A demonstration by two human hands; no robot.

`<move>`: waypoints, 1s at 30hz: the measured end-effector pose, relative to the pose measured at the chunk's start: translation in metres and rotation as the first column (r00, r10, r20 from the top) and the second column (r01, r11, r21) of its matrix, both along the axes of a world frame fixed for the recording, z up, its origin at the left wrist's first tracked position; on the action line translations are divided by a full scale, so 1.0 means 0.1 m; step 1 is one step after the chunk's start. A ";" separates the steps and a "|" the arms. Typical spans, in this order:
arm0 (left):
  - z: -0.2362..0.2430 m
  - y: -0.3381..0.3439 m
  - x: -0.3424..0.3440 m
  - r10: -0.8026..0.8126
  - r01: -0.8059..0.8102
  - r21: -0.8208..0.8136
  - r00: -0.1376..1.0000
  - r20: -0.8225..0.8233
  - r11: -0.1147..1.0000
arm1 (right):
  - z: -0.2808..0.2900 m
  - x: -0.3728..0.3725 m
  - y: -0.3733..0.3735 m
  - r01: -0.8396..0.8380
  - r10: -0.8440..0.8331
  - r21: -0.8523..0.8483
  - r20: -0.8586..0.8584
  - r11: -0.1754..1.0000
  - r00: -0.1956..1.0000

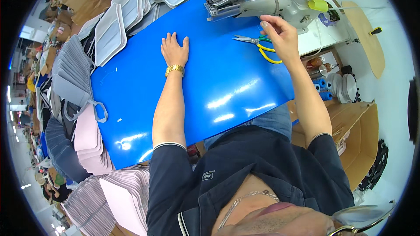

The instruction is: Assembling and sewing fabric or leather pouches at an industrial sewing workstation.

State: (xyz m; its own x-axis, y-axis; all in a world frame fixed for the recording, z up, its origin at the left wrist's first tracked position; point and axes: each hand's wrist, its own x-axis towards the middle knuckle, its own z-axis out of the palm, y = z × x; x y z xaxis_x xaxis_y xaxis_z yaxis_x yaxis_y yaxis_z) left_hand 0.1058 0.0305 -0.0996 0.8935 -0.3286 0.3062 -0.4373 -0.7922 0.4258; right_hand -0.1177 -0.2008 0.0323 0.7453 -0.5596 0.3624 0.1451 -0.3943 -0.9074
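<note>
My left hand (174,51) lies flat on the blue work surface (205,74), fingers spread and nothing in them. A gold-coloured bracelet (175,69) circles that wrist. Above the right part of the surface, my right hand (282,35) is raised beside the sewing machine (262,6), thumb and forefinger brought together in a pinch. Whatever they may hold is too fine to make out. Just below that hand lies a pair of scissors (253,40) with green and yellow handles, blades pointing left and apart from my fingers.
Stacked grey-white fabric panels (110,35) line the left edge, with grey panels (72,74) and pink panels (89,142) nearer me. At the right stand blue thread spools (323,88), white discs (345,88) and an open cardboard box (361,137). Thread scraps lie on the blue surface.
</note>
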 end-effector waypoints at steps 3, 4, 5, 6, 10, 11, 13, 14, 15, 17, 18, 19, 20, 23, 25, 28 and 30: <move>-0.01 -0.04 0.00 -0.005 0.005 -0.008 1.000 -0.017 1.000 | -0.11 -0.02 -0.16 0.019 -0.024 -0.086 -0.056 0.996 0.998; -0.01 -0.03 0.00 -0.017 0.017 -0.010 1.000 -0.014 1.000 | -0.18 -0.06 -0.23 0.008 -0.096 -0.372 -0.217 0.928 0.971; -0.01 -0.03 0.01 -0.012 0.012 -0.011 1.000 -0.009 1.000 | -0.21 -0.09 -0.26 -0.055 -0.209 -0.619 -0.346 0.784 0.915; -0.01 -0.02 0.01 -0.007 0.007 -0.012 1.000 -0.004 1.000 | -0.25 -0.13 -0.28 -0.047 -0.203 -0.563 -0.372 0.825 0.906; 0.02 -0.01 0.00 -0.012 0.012 0.004 1.000 -0.012 1.000 | -0.19 -0.16 -0.35 0.120 -0.191 -0.333 -0.189 0.935 0.963; 0.01 0.02 0.00 -0.004 0.004 0.004 1.000 -0.009 1.000 | -0.13 -0.10 -0.33 0.126 -0.196 -0.325 -0.192 0.937 0.962; 0.03 0.02 0.01 -0.006 0.006 0.001 1.000 0.002 1.000 | -0.02 0.06 -0.29 0.175 -0.194 -0.286 -0.039 0.942 0.980; 0.03 0.01 0.01 -0.007 0.007 0.001 1.000 -0.011 1.000 | -0.03 0.15 -0.31 0.186 -0.204 -0.282 -0.035 0.941 0.978; 0.03 -0.01 0.01 -0.007 0.007 0.000 1.000 -0.022 1.000 | -0.03 0.23 -0.32 0.188 -0.192 -0.254 0.008 0.949 0.981; 0.01 -0.04 0.01 -0.013 0.013 0.000 1.000 -0.012 1.000 | -0.03 0.38 -0.34 0.197 -0.189 -0.219 0.056 0.956 0.980; 0.02 -0.04 0.01 -0.008 0.008 -0.002 1.000 -0.008 1.000 | -0.02 0.45 -0.34 0.219 -0.205 -0.212 0.088 0.952 0.975; 0.03 -0.05 0.00 -0.015 0.015 0.003 1.000 -0.003 1.000 | -0.01 0.51 -0.34 0.243 -0.221 -0.205 0.120 0.948 0.968; 0.04 -0.04 0.00 -0.013 0.013 0.001 1.000 -0.016 1.000 | 0.02 0.57 -0.33 0.243 -0.225 -0.176 0.119 0.954 0.967; 0.07 -0.03 -0.01 -0.012 0.012 0.004 1.000 -0.028 1.000 | 0.06 0.61 -0.24 0.178 -0.176 -0.006 0.128 0.984 0.976; 0.06 -0.02 -0.01 -0.005 0.005 0.007 1.000 -0.028 1.000 | -0.05 0.51 -0.25 0.187 -0.181 -0.125 0.060 0.974 0.982; 0.04 0.01 0.00 -0.004 0.004 -0.004 1.000 -0.028 1.000 | -0.28 0.11 -0.28 0.029 -0.181 -0.506 -0.254 0.862 0.950; 0.06 0.00 0.01 0.002 -0.002 -0.002 1.000 -0.011 1.000 | -0.42 -0.23 -0.39 -0.171 -0.231 -0.628 -0.505 0.759 0.832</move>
